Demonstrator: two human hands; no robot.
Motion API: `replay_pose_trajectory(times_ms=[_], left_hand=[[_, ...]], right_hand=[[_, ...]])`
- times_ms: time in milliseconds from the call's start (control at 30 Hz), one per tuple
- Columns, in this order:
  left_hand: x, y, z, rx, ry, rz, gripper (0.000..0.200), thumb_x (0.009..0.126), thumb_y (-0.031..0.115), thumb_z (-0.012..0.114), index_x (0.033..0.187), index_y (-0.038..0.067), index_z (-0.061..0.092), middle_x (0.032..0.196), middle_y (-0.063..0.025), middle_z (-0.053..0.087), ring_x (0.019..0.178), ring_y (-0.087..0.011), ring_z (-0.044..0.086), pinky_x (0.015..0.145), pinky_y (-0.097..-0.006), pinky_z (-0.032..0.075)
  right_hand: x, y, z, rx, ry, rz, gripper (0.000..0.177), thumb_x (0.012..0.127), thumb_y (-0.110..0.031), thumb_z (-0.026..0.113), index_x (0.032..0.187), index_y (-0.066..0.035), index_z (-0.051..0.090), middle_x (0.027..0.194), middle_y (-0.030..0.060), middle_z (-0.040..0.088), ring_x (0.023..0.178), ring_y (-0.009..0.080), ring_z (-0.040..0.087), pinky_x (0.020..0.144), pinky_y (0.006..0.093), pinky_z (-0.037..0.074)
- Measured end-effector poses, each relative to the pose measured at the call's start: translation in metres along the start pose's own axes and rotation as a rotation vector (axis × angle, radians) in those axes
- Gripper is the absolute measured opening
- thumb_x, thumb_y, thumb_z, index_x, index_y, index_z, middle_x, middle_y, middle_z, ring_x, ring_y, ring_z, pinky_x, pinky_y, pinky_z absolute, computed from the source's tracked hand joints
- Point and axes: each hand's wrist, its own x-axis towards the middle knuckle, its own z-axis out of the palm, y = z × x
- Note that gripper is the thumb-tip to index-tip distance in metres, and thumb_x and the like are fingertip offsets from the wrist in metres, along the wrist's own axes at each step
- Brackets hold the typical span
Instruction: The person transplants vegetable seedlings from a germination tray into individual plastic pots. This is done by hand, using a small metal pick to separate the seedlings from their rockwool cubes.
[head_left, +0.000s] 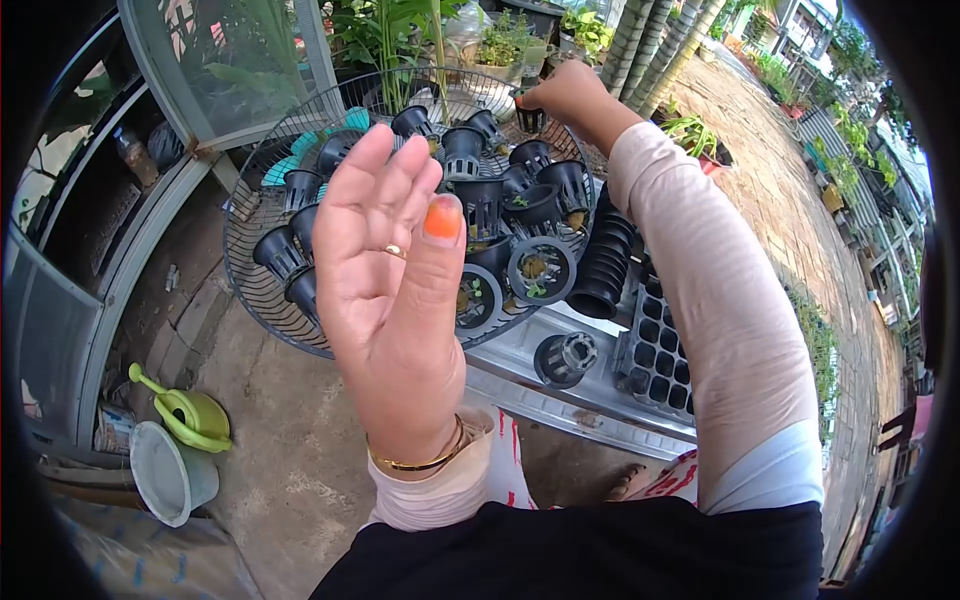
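Note:
My left hand (390,290) is raised in front of the round wire basket (262,312), palm turned up and fingers stretched out, holding nothing. At the basket's far right edge, my right hand (578,92) has its fingers closed on the rim of a black net pot (531,118). Several more black slotted net pots fill the basket, some upright and some tipped over. Two near the front, one of them a net pot with a small seedling (541,268), show green leaves. My left hand hides part of the basket's middle.
Below the basket, a single net pot (566,360) lies on a metal surface (500,355), beside a stack of black pots (604,255) and a black seedling tray (655,345). A green watering can (195,415) and a grey basin (165,470) stand on the floor at left.

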Motion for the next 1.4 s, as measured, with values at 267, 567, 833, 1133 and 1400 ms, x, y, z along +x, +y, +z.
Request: replay_pose_trajectory(times_ms=[267,567,833,1133,1400], left_hand=[[-0.002,-0.008,0.011,0.040,-0.077,-0.039,0.049,0.094,0.017,0.052,0.135,-0.004,0.035,0.131,-0.0247,0.046,0.124,-0.0339,0.045,0.106,-0.0450,0.031],[-0.008,-0.005,0.020,0.034,-0.134,-0.047,0.045,0.096,0.015,0.048,0.134,-0.005,0.037,0.128,-0.0241,0.049,0.121,-0.0335,0.049,0.105,-0.0434,0.034],[-0.038,-0.003,0.061,-0.046,-0.422,-0.122,0.044,0.089,0.006,0.060,0.128,-0.007,0.043,0.123,-0.0190,0.054,0.116,-0.0250,0.052,0.103,-0.0347,0.036],[-0.073,-0.032,0.097,0.294,-0.838,0.032,0.038,0.079,0.008,0.069,0.113,-0.003,0.057,0.109,-0.0162,0.062,0.101,-0.0266,0.059,0.089,-0.0335,0.043],[-0.100,-0.035,0.129,0.557,-1.139,0.070,0.039,0.077,0.010,0.070,0.113,0.000,0.058,0.111,-0.0186,0.060,0.108,-0.0362,0.054,0.096,-0.0413,0.041]], right_hand=[[-0.004,0.005,0.001,-0.149,-0.069,0.015,0.048,0.068,-0.044,0.074,0.091,-0.002,0.071,0.099,0.0196,0.066,0.093,0.0308,0.065,0.082,0.0348,0.051],[-0.099,0.007,-0.087,-0.074,-0.058,-0.333,0.033,0.080,-0.029,0.067,0.089,0.002,0.070,0.080,0.0113,0.067,0.072,0.0194,0.061,0.067,0.0325,0.049],[-0.222,0.031,-0.163,0.367,-0.059,-0.255,0.029,0.093,-0.025,0.053,0.098,-0.001,0.069,0.089,0.0063,0.067,0.084,0.0124,0.058,0.074,0.0271,0.047],[-0.339,0.104,-0.196,0.476,0.466,-0.309,0.033,0.092,-0.030,0.058,0.101,0.001,0.066,0.089,0.0044,0.064,0.077,0.0073,0.054,0.065,0.0184,0.040],[-0.378,0.153,-0.176,0.896,0.653,-0.048,0.021,0.085,-0.010,0.066,0.103,0.003,0.066,0.082,0.0051,0.066,0.069,0.0062,0.058,0.058,0.0169,0.044]])
